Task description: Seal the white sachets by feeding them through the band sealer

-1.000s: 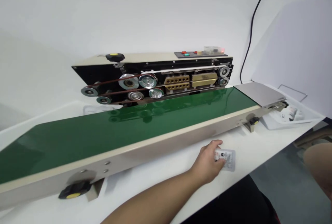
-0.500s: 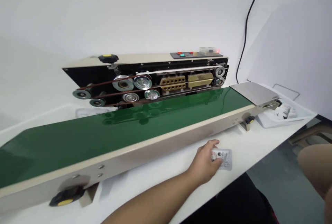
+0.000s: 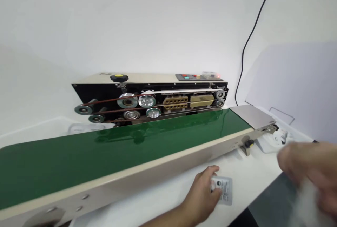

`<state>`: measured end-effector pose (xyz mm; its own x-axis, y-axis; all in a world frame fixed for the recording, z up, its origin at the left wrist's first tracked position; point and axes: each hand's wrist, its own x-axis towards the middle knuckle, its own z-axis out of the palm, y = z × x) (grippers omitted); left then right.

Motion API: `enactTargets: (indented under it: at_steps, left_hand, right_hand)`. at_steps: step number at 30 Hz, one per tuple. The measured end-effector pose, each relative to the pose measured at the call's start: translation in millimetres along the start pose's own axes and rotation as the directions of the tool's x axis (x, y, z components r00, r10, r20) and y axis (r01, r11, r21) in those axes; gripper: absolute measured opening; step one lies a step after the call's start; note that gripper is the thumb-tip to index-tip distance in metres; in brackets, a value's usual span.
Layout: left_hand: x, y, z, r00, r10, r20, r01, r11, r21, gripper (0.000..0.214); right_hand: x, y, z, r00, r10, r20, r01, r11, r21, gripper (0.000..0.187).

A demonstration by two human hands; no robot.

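Note:
A small flat pouch (image 3: 225,192) with a clear border and black print lies at the front of the white table. My left hand (image 3: 201,197) grips its left side, the thumb over the printed face. At the right edge my right hand (image 3: 308,165) is smeared by motion, its fingers looking curled. A whitish, blurred thing (image 3: 305,202) hangs below those fingers and seems to be held; its kind cannot be made out.
A conveyor with a green belt (image 3: 163,146) runs across the table. Behind it stands a band sealer (image 3: 150,97) with pulleys and brass blocks. A white tray (image 3: 268,146) holding packets is at the right end. A black cable (image 3: 243,48) hangs along the wall.
My right hand has come into clear view at the right, with a whitish thing below it. My left hand keeps its grip on the pouch. The whole view has shifted, so the machine sits lower.

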<state>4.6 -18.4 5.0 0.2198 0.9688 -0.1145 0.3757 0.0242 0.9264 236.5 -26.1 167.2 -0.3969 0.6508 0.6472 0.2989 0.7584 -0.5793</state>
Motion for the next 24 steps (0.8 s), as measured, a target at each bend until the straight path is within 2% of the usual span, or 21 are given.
enactTargets:
  at_steps: [2,4,6,8,11,14,17,24]
  left_hand:
    - [0,0,0.7,1.000,0.009,0.002,-0.009,1.000,-0.009,0.053]
    - [0,0,1.2,1.000,0.009,0.015,-0.009,1.000,-0.029,0.053]
    - [0,0,1.2,1.000,-0.001,0.019,0.001,0.999,-0.038,0.052]
    - [0,-1,0.8,1.000,-0.005,0.010,0.005,1.000,-0.030,0.053]
    - [2,-3,-0.3,1.000,0.015,0.015,-0.015,1.000,-0.014,0.055]
    - [5,-4,-0.9,1.000,0.006,0.024,-0.005,1.000,-0.013,0.058]
    - [7,-5,-0.8,0.999,-0.015,0.036,0.016,1.000,-0.013,0.059]
    - [9,-8,-2.1,0.997,-0.018,0.074,0.017,1.000,0.002,0.060]
  right_hand:
    - [30,14,7,0.994,0.101,-0.043,-0.102,0.995,-0.011,0.017]
    - [58,37,10,0.947,0.294,-0.127,-0.298,0.954,-0.016,0.014]
    - [80,65,10,0.853,0.489,-0.180,-0.498,0.867,-0.005,0.019]
    - [96,92,11,0.751,0.623,-0.221,-0.629,0.776,0.052,0.018]
    - [112,121,13,0.646,0.701,-0.302,-0.692,0.705,0.157,0.017]
    - [124,137,17,0.576,0.760,-0.302,-0.724,0.645,0.244,0.028]
    - [133,146,19,0.544,0.805,-0.238,-0.737,0.594,0.323,0.037]
    - [144,152,23,0.566,0.805,-0.181,-0.702,0.585,0.407,0.033]
